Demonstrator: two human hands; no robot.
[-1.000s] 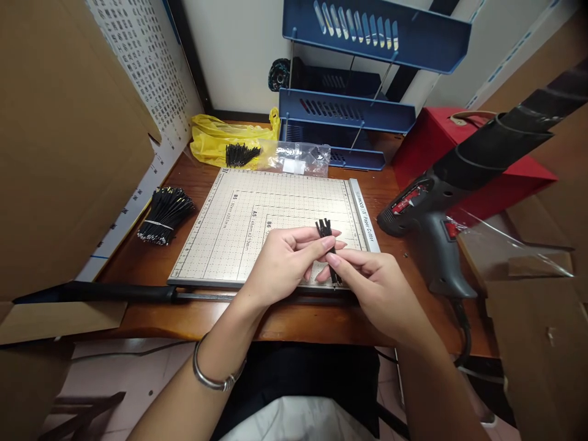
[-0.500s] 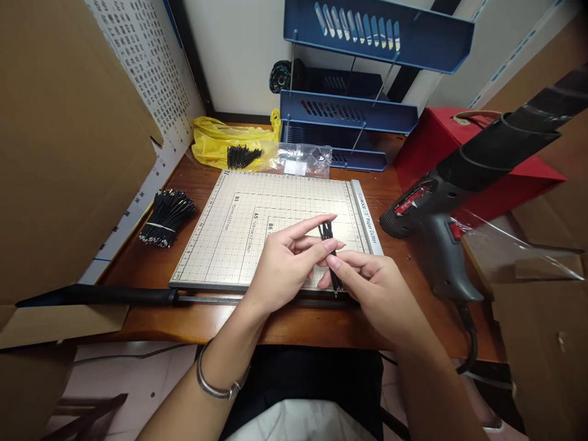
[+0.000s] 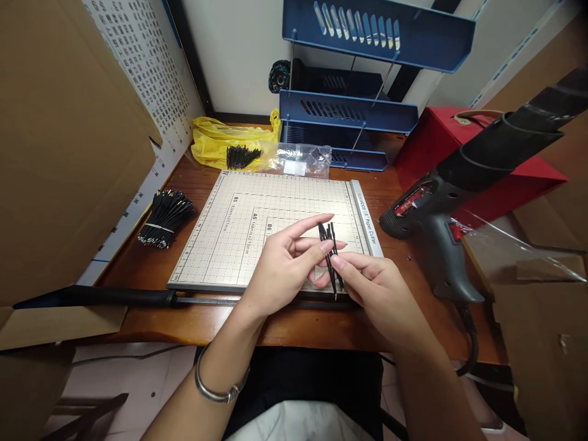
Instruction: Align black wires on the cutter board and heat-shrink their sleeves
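Several short black wires (image 3: pixel 331 269) with bare metal tips stand roughly upright between my hands, over the front right of the paper cutter (image 3: pixel 220 245). My left hand (image 3: pixel 287 263) is closed on some of them, thumb and fingers pinching, with the index finger stretched out above. My right hand (image 3: pixel 367 275) pinches the wires from the right between thumb and fingers. The wires fan slightly apart at the top. A larger bundle of black wires (image 3: pixel 168 217), tied with a pale band, lies left of the cutter.
More black wires (image 3: pixel 242 157) lie on a clear plastic bag (image 3: pixel 312 158) beside a yellow bag (image 3: pixel 206 141). Behind stands a blue tiered tray (image 3: pixel 349 110). To the right are a heat gun (image 3: pixel 441 226) and a red box (image 3: pixel 427 131). The cutter's black handle (image 3: pixel 124 296) extends left.
The wires between my hands have spread from a tight bunch into separate strands. My right hand has shifted very slightly to the right; my left hand is almost still.
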